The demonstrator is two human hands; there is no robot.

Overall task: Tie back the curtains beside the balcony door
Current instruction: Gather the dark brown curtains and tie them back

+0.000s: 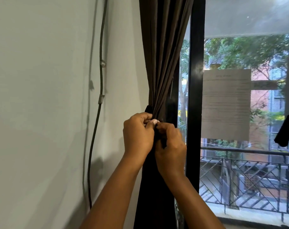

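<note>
A dark brown curtain (163,55) hangs bunched between the wall and the black balcony door frame (195,80). It is gathered tight at mid height, where a black tie-back strap (148,109) wraps round it. My left hand (138,134) and my right hand (171,142) are close together in front of the gathered part, fingers curled. Both pinch the ends of the strap, with a loose black end (163,142) hanging between them. Something small and pale (154,121) shows between the fingertips; I cannot tell what it is.
A grey cable (100,80) runs down the pale wall on the left, held by clips. A sheet of paper (226,104) is stuck on the glass. Outside are a balcony railing (247,171), trees and buildings. A dark cloth (285,129) hangs at the right edge.
</note>
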